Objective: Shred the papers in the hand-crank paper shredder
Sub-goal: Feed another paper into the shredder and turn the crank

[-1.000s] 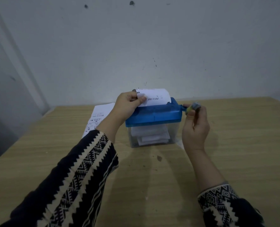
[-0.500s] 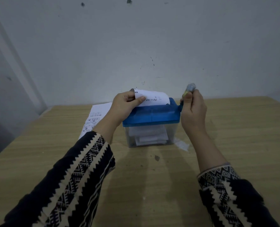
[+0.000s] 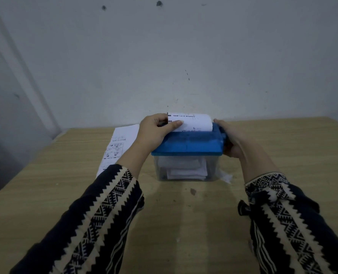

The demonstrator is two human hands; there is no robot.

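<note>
A small hand-crank shredder with a blue lid (image 3: 187,144) and a clear bin (image 3: 186,168) stands on the wooden table (image 3: 184,224). A printed white paper (image 3: 193,122) sticks up out of the lid's slot. My left hand (image 3: 156,131) pinches the paper's left edge between thumb and fingers. My right hand (image 3: 233,138) is wrapped round the crank at the lid's right end; the crank itself is hidden by the hand. White paper pieces lie inside the bin.
A printed sheet (image 3: 117,148) lies flat on the table left of the shredder. A scrap of white paper (image 3: 225,176) sits by the bin's right bottom corner. A grey wall rises just behind the table's far edge.
My right hand swung the crank from the near side up over the top and down to the lid's right end. The paper stays upright in the slot, held by my left hand.
</note>
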